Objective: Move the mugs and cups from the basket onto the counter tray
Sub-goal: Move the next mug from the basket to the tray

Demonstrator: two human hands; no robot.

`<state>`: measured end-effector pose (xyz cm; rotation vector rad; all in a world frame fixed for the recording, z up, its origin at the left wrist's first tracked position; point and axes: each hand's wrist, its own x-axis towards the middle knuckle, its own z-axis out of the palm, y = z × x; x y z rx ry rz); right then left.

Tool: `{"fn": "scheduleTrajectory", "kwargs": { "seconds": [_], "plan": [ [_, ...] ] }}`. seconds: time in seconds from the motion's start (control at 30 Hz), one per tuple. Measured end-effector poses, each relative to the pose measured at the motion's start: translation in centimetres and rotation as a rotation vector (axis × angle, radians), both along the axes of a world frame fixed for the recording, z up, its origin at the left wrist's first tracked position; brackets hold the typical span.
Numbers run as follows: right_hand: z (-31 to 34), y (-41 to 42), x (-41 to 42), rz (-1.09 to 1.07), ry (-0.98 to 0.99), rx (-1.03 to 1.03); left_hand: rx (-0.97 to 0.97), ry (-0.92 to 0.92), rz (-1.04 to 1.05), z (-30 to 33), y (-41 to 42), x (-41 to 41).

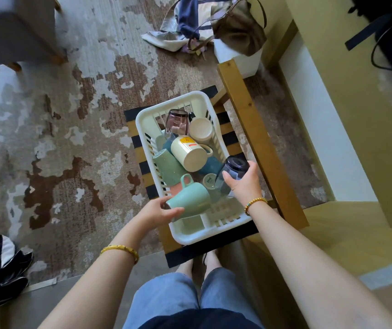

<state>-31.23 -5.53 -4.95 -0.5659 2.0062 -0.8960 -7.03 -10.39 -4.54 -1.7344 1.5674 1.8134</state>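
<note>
head view: hands [160, 211] grip mug [190, 198], glass [234, 173]

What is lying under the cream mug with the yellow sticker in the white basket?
The cream ceramic mug with the yellow sticker lies on its side atop a green ceramic cup and blue ceramic cups. Whatever sits below those, down to the white plastic basket floor, is covered.

The basket [142, 119] sits on a chair seat [231, 136], mugs piled inside. A glass [177, 123] stands at the far end, another mug [201, 129] right of it, a bag [235, 27] on the floor beyond.
</note>
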Motion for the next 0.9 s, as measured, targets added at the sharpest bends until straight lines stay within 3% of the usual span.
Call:
{"fn": "scheduleTrajectory", "kwargs": {
  "seconds": [0.23, 0.37, 0.77, 0.9],
  "plan": [
    [-0.2, 4.2, 1.1, 0.153, -0.005, 0.073, -0.067, -0.023, 0.127, 0.0, 0.3, -1.5],
    [-1.3, 6.0, 1.9, 0.283, 0.14, 0.15, -0.064, -0.028, 0.144, -0.1, 0.6, -1.8],
    [-4.3, 6.7, 4.9, 0.41, 0.214, 0.184, -0.093, -0.043, 0.192, -0.7, 1.1, -1.1],
    [-5.0, 7.0, 5.2, 0.512, 0.456, 0.208, -0.103, -0.037, 0.173, -0.7, 0.8, -1.1]
  ]
}}
